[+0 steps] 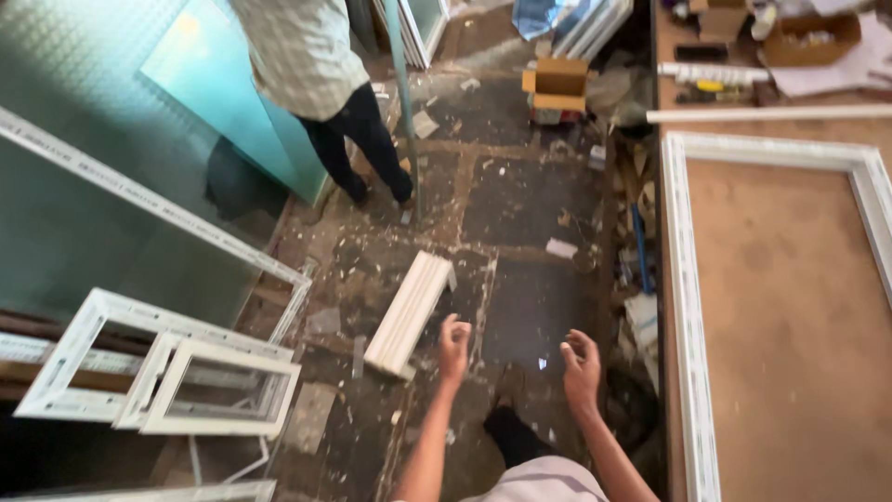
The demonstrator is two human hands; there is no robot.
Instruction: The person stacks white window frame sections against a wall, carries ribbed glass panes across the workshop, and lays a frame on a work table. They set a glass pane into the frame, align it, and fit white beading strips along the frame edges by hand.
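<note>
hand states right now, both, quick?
Left hand: open, fingers loosely curled, holding nothing, above the floor beside the white profile piece.
Right hand: open, empty, touching nothing.

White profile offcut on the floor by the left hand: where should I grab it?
Grip the white profile offcut at its near end, coming from above with the left hand, which hangs open right beside it. It lies flat and slanted, long and narrow, so fingers can probably wrap across its width there.
</note>
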